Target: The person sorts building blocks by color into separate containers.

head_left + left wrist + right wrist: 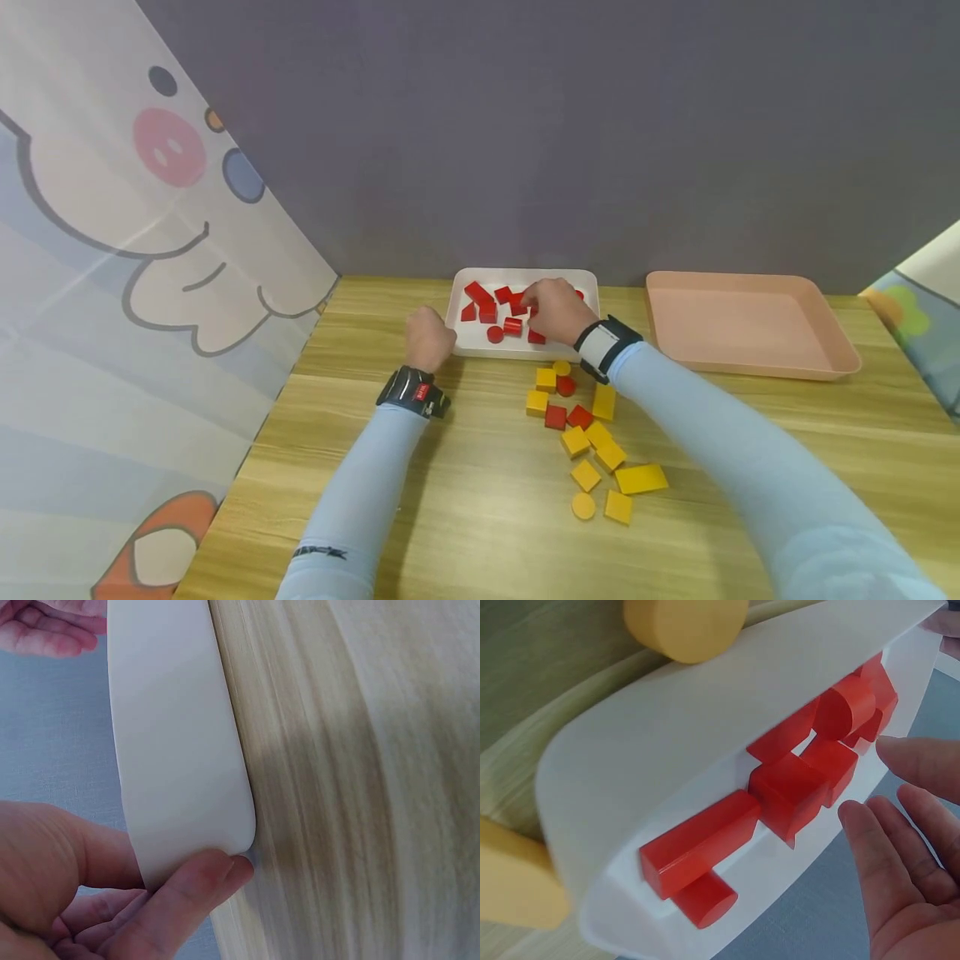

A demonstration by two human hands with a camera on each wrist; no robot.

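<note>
A white tray (487,353) with several red blocks (488,313) in it stands against the back wall. My left hand (429,337) is at its left end. In the left wrist view, the thumb and fingers grip the end of the tray (180,735) near the bottom corner. Over the right part of the tray, my right hand (558,310) hovers with nothing visible between thumb and fingers. The right wrist view shows its fingertips (855,817) just above the tray's far rim, close to a red cube (789,791) and other red blocks.
Yellow blocks (585,476) lie scattered on the wooden table (480,508) in front of the tray, with a few red blocks (556,417) among them. A pink tray (750,325) stands to the right. A grey wall (555,133) rises behind both trays.
</note>
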